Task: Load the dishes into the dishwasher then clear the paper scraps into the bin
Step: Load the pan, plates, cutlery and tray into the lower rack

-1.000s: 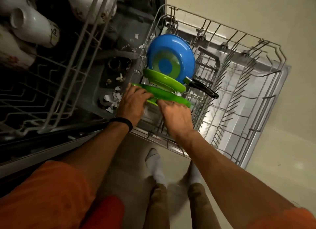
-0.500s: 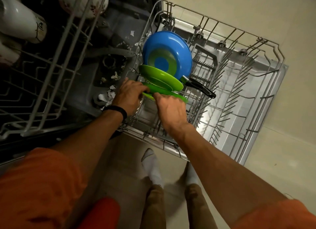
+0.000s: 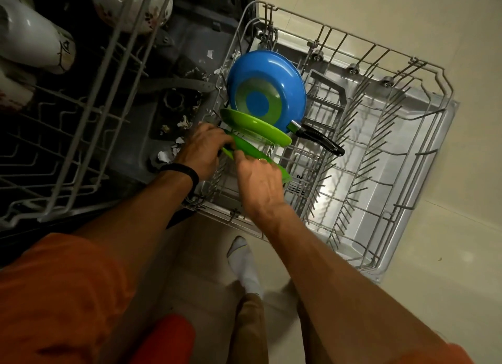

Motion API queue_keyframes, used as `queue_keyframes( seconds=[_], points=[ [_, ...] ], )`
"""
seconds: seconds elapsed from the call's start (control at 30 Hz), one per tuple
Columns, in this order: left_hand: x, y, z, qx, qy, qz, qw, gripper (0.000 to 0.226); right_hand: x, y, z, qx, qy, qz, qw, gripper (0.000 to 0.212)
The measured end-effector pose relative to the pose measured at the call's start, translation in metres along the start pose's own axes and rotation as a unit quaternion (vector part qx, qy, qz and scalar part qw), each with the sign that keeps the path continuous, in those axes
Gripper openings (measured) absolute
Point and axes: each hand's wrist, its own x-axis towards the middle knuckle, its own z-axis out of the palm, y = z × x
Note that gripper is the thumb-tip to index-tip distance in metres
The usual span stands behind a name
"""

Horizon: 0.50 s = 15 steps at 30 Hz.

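In the lower rack the nearer green plate stood steeper than before. Left hand and right hand gripped its rim.

Domestic kitchen. An open dishwasher stands with its lower rack drawn out over a pale floor, holding a blue pan and green plates; white mugs sit in the upper rack.

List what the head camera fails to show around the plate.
Head view: lower edge of the near green plate, where it meets the rack, covered by the gripping left hand and right hand.
Head view: white mugs, cut off by the top-left frame edges.
Head view: paper scraps, partly behind the left hand.
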Motion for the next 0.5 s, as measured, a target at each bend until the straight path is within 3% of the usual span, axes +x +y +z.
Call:
queue_keyframes(
  seconds=[0.27,0.5],
  points=[
    [0.000,0.011,0.010,0.019,0.031,-0.012,0.999,0.046,0.005,0.021,0.001,-0.026,0.027,-0.004,0.999,0.045],
    [0.012,0.026,0.013,0.090,-0.001,-0.035,0.995,0.032,0.014,0.043,0.012,-0.007,0.074,0.004,0.997,0.033]
  ],
)
